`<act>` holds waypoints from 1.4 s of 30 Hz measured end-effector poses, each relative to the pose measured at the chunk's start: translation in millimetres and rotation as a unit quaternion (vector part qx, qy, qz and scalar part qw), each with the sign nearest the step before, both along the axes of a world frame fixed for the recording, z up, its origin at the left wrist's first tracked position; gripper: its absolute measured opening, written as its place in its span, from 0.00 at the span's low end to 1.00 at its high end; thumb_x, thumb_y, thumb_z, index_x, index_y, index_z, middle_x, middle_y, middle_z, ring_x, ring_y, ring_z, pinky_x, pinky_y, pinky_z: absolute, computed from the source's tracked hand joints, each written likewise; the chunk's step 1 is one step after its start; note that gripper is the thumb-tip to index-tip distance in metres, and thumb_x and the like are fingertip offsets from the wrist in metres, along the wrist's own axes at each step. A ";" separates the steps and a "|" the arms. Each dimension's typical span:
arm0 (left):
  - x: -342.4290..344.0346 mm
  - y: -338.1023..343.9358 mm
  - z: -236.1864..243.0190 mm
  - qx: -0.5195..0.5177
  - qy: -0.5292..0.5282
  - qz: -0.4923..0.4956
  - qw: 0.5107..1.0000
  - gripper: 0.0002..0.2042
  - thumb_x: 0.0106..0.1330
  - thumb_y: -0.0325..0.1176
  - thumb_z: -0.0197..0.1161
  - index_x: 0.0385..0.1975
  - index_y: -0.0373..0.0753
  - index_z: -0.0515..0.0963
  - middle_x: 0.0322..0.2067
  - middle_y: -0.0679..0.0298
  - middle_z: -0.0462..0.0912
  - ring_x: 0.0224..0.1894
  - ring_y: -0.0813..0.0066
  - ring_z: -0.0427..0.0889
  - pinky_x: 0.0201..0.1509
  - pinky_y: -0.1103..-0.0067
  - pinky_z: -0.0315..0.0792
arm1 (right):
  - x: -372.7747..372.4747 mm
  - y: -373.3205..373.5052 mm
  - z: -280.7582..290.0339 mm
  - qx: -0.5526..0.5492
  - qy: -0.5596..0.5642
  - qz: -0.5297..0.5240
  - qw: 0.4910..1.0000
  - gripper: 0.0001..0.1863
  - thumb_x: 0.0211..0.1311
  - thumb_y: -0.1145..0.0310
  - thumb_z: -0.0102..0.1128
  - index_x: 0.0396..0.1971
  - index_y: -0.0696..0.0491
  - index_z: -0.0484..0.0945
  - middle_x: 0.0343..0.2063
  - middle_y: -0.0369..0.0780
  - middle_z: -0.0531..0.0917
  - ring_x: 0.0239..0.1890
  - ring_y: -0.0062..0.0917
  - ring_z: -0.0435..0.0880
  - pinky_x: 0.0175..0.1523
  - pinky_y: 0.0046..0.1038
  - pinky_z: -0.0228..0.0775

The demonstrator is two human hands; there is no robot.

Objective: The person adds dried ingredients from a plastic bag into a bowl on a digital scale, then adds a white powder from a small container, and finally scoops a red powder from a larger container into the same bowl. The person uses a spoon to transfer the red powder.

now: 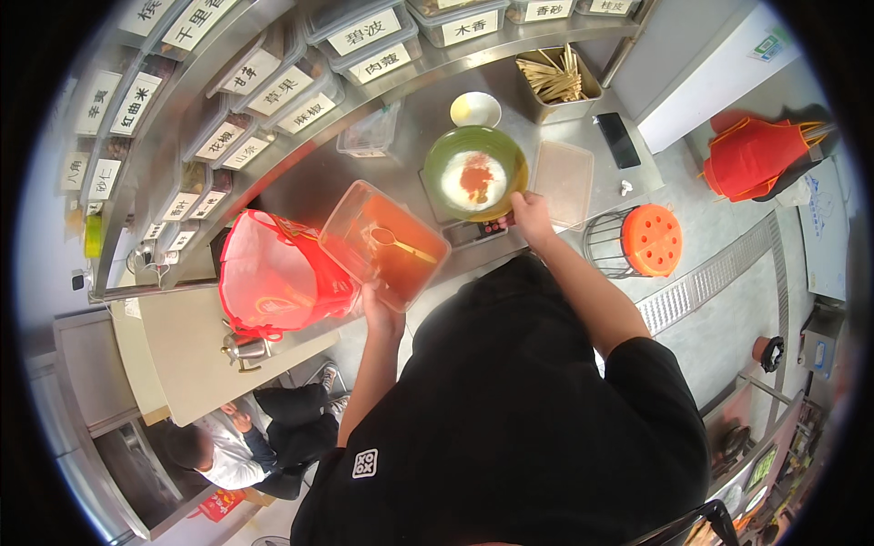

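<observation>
My left hand is closed on the lower edge of a clear plastic container, which is tilted. Reddish-orange powder covers its bottom, and a pale yellow spoon lies on the powder. To the right, a green bowl holds white powder with a reddish-orange heap on top. My right hand grips the bowl's lower right rim. Under the bowl is what looks like a kitchen scale with a lit red display, mostly hidden.
A clear flat lid and a black phone lie right of the bowl. Behind stand a small white bowl and a metal bin of wooden sticks. A red bag stands left. A person sits at lower left.
</observation>
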State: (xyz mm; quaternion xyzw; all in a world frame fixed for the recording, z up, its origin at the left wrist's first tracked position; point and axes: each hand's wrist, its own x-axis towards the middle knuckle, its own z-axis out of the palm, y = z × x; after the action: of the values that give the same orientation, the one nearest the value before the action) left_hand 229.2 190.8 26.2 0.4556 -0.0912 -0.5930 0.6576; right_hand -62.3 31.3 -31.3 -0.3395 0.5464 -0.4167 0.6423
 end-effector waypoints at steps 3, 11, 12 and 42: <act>1.6 -2.2 1.5 -0.012 -0.007 0.000 1.000 0.28 0.64 0.40 0.54 0.64 0.36 0.68 0.65 0.58 0.72 0.70 0.59 0.68 0.74 0.64 0.61 | 21.0 -2.9 -11.5 0.022 0.011 0.027 0.999 0.19 0.72 0.65 0.49 0.36 0.70 0.76 0.25 0.50 0.85 0.23 0.31 0.87 0.32 0.30 0.81; 1.8 -6.8 0.4 -0.027 -0.024 -0.015 0.999 0.30 0.63 0.41 0.54 0.67 0.36 0.65 0.66 0.58 0.71 0.70 0.59 0.67 0.75 0.65 0.60 | 37.0 -6.9 -36.5 0.016 0.037 0.082 0.996 0.19 0.75 0.66 0.48 0.37 0.71 0.76 0.26 0.50 0.86 0.25 0.31 0.87 0.35 0.30 0.84; 0.9 -8.0 -0.5 -0.017 -0.019 -0.008 1.000 0.30 0.63 0.40 0.54 0.67 0.36 0.65 0.66 0.58 0.71 0.70 0.59 0.67 0.75 0.64 0.59 | 37.1 -6.4 -38.5 0.011 0.052 0.086 0.995 0.19 0.75 0.65 0.47 0.38 0.70 0.76 0.27 0.50 0.86 0.26 0.31 0.87 0.35 0.30 0.84; -76.9 -57.3 20.6 -0.071 0.034 -0.204 0.976 0.33 0.68 0.39 0.46 0.75 0.41 0.55 0.74 0.56 0.61 0.75 0.57 0.60 0.78 0.59 0.55 | -137.6 78.3 -64.2 0.104 0.057 -0.254 0.960 0.22 0.76 0.52 0.52 0.55 0.55 0.77 0.47 0.39 0.86 0.43 0.25 0.84 0.44 0.28 0.79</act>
State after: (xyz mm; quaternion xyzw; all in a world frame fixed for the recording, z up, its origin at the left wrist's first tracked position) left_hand 152.3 133.5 46.7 0.3591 -0.2014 -0.7219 0.5561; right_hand -200.0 109.6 -95.5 -0.1439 0.6903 -0.4874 0.5150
